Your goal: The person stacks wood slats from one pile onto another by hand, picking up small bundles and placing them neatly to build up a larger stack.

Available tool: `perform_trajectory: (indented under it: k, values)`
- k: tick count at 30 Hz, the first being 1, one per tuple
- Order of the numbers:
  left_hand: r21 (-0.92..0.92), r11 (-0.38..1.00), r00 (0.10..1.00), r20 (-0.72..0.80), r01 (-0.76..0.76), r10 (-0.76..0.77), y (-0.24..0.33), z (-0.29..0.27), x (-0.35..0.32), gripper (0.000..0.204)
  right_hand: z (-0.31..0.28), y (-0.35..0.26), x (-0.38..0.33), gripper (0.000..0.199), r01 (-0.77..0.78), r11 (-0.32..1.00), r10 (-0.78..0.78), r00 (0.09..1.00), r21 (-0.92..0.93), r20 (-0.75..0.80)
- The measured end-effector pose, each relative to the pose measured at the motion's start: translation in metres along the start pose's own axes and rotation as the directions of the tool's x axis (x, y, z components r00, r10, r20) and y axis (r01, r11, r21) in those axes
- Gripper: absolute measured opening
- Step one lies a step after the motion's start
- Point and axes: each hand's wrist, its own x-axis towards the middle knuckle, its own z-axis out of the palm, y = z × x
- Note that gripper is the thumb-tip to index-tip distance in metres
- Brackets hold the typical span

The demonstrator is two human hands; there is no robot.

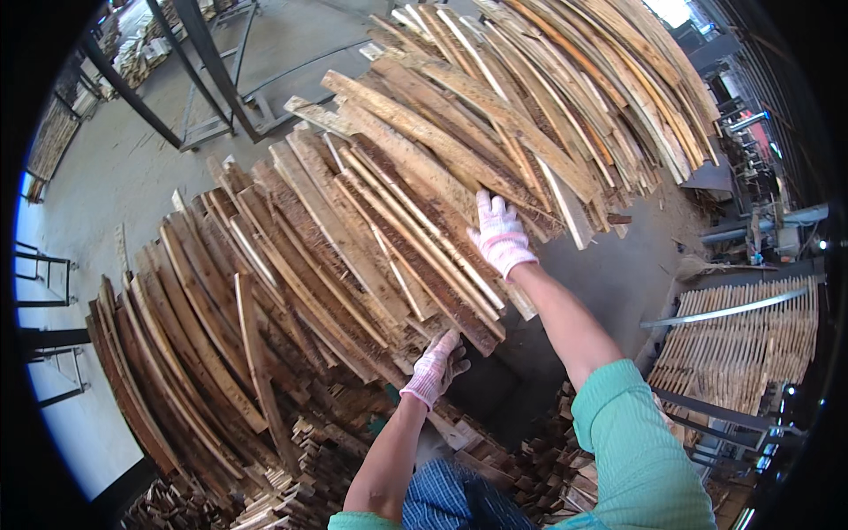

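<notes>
A long, wide pile of rough wooden boards [353, 238] stretches before me, many with bark along their edges. My right hand [501, 234], in a white and pink knit glove, lies on the near part of a board in the pile, fingers stretched and apart. Lower and to the left, my left hand [435, 369] wears the same kind of glove. Its fingers are curled at the near ends of the boards, beside a dark bark-edged board [473, 329]. Whatever lies inside its curl is hidden.
Short wood pieces [539, 468] lie stacked below the boards, near my legs. Black metal frames [212, 71] stand on the grey floor at far left. At right, a rack of thin wooden strips [733, 340] and a pale curved bar [724, 306] sit near machinery.
</notes>
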Motion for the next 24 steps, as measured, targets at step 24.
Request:
perform_trajectory:
  k: [24]
  values:
    - [-0.2, 0.98, 0.961, 0.273, 0.008, 0.048, 0.008, 0.05, 0.06, 0.086, 0.118, 0.088, -0.122, 0.115, -0.422, 0.76, 0.311, 0.904, 0.494, 0.294]
